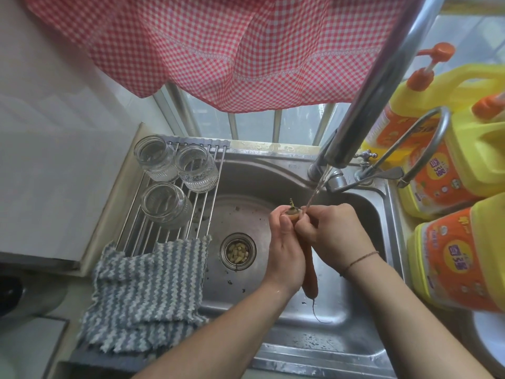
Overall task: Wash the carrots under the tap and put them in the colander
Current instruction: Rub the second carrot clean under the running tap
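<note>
- A long orange carrot hangs stem-end up over the stainless-steel sink basin, under a thin stream from the curved chrome tap.
- The left hand wraps round the carrot's upper part; the right hand pinches it near the top.
- A round drain strainer holds food scraps.
- Three clear ribbed glass jars stand on a steel roll-up rack beside a grey-striped cloth.
- A red gingham curtain hangs above; yellow detergent jugs stand at right.
</note>
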`<action>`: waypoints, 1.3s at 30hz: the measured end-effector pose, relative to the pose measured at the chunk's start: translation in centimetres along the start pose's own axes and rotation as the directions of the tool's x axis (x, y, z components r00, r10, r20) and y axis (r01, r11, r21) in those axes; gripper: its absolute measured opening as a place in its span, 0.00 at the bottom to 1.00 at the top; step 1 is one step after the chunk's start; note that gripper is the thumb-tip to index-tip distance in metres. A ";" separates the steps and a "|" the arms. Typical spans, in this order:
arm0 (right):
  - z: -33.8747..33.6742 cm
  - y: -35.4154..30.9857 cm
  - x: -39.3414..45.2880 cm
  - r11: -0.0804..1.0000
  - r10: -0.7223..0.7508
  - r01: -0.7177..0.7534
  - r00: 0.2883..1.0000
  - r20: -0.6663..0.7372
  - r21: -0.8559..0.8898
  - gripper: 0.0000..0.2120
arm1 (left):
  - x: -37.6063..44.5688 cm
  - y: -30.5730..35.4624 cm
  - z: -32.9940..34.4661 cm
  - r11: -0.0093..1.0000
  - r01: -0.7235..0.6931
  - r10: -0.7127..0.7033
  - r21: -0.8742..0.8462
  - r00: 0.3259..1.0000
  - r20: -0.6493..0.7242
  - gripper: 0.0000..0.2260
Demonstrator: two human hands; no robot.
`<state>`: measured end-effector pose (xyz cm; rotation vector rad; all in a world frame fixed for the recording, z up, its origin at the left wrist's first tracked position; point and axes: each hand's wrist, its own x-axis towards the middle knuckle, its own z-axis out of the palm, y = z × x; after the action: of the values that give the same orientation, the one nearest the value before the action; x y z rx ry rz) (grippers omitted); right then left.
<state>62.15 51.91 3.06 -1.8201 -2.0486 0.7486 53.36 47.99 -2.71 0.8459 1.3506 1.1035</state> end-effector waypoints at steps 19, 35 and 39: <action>0.2 2.7 0.1 0.970 -0.235 0.242 0.960 -0.149 0.031 0.05 | -0.2 0.1 -0.5 0.999 -0.033 0.033 -0.006 0.999 0.033 0.12; 1.7 2.7 0.3 0.968 -0.252 0.251 0.963 -0.097 -0.026 0.05 | 0.5 -0.7 -0.9 0.998 0.044 -0.039 -0.052 0.995 0.092 0.12; 1.9 2.8 0.2 0.959 -0.282 0.279 0.952 -0.114 -0.041 0.05 | 0.5 -0.8 -0.9 0.997 0.054 -0.050 -0.050 0.995 0.084 0.11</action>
<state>63.40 51.93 -0.13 -1.4986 -2.1815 0.5246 52.54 48.10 -3.74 0.8055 1.2636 1.0480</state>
